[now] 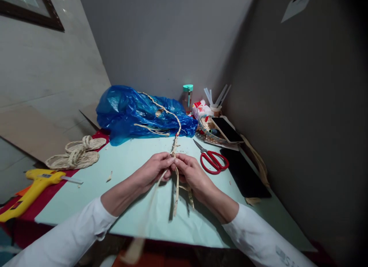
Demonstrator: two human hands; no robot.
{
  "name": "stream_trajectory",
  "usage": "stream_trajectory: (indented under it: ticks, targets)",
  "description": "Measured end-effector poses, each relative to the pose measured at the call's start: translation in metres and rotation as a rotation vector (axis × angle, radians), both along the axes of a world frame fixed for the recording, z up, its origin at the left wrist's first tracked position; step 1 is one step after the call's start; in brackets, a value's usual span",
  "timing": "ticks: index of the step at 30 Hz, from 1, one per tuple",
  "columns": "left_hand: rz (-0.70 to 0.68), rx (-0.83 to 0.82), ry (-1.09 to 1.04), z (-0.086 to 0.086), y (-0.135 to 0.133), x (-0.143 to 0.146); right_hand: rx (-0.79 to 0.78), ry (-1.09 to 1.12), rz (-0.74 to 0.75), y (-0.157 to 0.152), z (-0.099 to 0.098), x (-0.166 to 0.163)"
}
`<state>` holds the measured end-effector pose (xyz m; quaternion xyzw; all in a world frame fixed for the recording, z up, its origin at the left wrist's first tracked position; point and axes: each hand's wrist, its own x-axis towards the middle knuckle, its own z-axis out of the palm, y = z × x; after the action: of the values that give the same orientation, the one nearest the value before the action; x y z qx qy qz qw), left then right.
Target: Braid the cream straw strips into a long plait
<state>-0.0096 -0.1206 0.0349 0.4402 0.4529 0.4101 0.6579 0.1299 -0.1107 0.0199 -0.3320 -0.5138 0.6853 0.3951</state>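
Observation:
A pale braided straw cord point(176, 138) runs from the blue bag down to my two hands, which meet at its near end. My left hand point(159, 167) is closed, pinching the cord where the loose strands part. Beside it, touching, my right hand point(188, 171) pinches the same spot with thumb and fingers. Loose straw strands point(176, 198) hang below the hands, and one long strand trails blurred toward the table's front edge. Red-handled scissors point(214, 161) lie to the right of my right hand, blades toward the back. My fingertips partly hide the braid.
On the left lie woven straw slippers point(77, 154) and a yellow glue gun point(37, 186). A blue plastic bag point(123, 110) sits at the back. At the right are a phone point(227, 129), a basket point(205, 125), a black flat object point(244, 175) and a lidded jar point(188, 98).

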Motion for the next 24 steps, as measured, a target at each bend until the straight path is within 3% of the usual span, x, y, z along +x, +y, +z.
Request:
stream_trajectory:
  ticks: [4,7,10,16,20,24]
  targets:
    - [-0.029,-0.06,0.001,-0.007,-0.001,-0.007,0.07,-0.125,0.115,0.002,-0.003,0.004]
    - [-0.048,-0.07,0.029,-0.01,-0.002,-0.012,0.266,-0.343,0.147,0.002,-0.003,0.008]
    - [-0.022,-0.059,0.096,-0.011,-0.004,-0.012,0.511,-0.621,0.117,-0.003,0.001,0.01]
    - [0.101,0.094,0.333,-0.012,-0.009,-0.001,0.834,-1.326,-0.004,-0.015,0.018,0.01]
    - [0.123,0.122,0.329,-0.014,-0.012,0.001,0.923,-1.462,-0.015,-0.021,0.02,0.006]
    - [0.042,0.059,0.213,-0.013,-0.013,-0.003,0.984,-1.431,0.068,-0.028,0.015,0.002]
